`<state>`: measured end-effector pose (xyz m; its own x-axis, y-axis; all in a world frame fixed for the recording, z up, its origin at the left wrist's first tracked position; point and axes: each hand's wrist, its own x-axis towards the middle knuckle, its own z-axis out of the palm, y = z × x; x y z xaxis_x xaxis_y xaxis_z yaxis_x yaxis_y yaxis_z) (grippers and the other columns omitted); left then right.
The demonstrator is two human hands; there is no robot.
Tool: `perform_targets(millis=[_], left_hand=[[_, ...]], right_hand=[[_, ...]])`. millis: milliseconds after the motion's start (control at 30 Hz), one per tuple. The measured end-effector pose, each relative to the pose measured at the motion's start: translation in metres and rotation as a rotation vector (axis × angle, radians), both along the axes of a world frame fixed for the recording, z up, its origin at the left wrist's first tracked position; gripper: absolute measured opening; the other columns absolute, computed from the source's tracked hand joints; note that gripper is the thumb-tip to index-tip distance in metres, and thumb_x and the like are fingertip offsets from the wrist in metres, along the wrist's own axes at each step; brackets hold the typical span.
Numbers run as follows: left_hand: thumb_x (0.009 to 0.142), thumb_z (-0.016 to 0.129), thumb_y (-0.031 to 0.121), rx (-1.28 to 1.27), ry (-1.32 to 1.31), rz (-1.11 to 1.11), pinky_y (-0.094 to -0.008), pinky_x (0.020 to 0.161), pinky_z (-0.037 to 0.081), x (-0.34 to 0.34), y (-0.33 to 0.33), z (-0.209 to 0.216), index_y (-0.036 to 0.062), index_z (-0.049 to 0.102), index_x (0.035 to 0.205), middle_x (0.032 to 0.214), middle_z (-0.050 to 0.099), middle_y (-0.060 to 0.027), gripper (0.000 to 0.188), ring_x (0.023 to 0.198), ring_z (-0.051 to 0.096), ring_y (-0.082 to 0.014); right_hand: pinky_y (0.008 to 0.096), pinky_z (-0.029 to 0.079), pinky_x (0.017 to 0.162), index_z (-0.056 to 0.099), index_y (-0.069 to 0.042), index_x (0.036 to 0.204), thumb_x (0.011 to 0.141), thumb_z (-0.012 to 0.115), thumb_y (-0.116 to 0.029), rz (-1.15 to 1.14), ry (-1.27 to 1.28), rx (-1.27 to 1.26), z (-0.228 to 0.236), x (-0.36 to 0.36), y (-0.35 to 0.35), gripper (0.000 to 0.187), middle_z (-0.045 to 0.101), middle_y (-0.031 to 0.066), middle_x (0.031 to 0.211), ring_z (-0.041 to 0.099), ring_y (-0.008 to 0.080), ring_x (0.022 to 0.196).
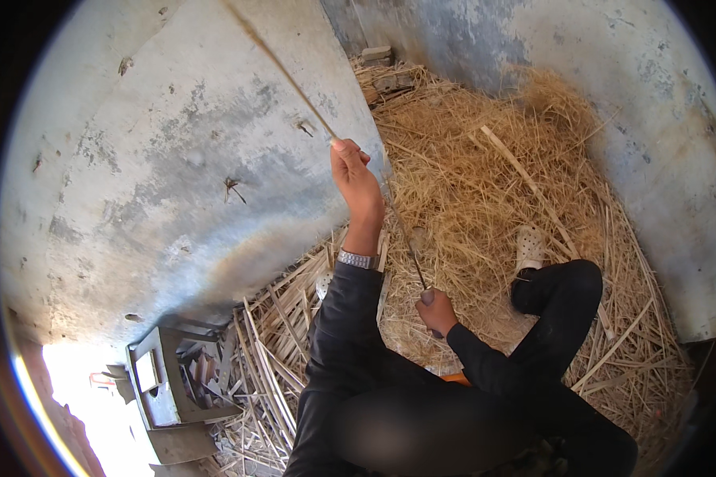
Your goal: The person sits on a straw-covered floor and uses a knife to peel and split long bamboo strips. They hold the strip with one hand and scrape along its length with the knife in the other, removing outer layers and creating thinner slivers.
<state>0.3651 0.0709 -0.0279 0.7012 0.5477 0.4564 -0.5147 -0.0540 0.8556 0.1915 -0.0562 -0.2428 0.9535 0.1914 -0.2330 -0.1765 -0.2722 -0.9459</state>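
Observation:
My left hand (356,176), a metal-banded watch on its wrist, is raised and closed, pinching a long thin cane-like strip (282,71) between thumb and fingers. From there the strip runs up and left past the top edge. Lower and to the right, my right hand (437,312) grips the dark handle of a long, thin knife-like tool (412,250). Its narrow dark length points up toward my left wrist. Whether its far end touches the strip is hidden behind my left hand and wrist.
Loose straw-like shavings (461,191) pile up against the walls, with a flat pale slat (525,179) across them. Split strips (274,342) lie at the left. A wooden frame (167,374) stands beside a bright opening. My light perforated shoe (531,248) rests on the shavings.

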Motion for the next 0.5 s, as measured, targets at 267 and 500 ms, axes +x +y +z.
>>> perform_targets(millis=[267,500], left_hand=[[0.096,0.035,0.059,-0.101,-0.174,-0.216,-0.0245,0.048,0.029,-0.037,0.035,0.095,0.0075,0.044,0.077,0.065,0.036,0.0016,0.056,0.053,0.032,-0.0081],[0.093,0.043,0.062,-0.222,-0.344,-0.049,-0.0239,0.039,0.018,-0.011,0.029,0.101,0.0132,0.032,0.063,0.053,0.023,0.005,0.058,0.043,0.023,-0.0063]], right_hand=[[0.0296,0.037,0.034,0.045,-0.003,0.073,0.086,0.059,-0.012,0.068,0.406,0.392,0.042,-0.005,-0.017,0.021,0.046,0.0036,0.054,0.044,0.0129,0.036],[0.029,0.04,0.04,0.05,-0.001,0.08,0.084,0.061,-0.013,0.066,0.264,0.272,0.1,-0.002,-0.018,0.017,0.05,0.0043,0.057,0.05,0.0135,0.042]])
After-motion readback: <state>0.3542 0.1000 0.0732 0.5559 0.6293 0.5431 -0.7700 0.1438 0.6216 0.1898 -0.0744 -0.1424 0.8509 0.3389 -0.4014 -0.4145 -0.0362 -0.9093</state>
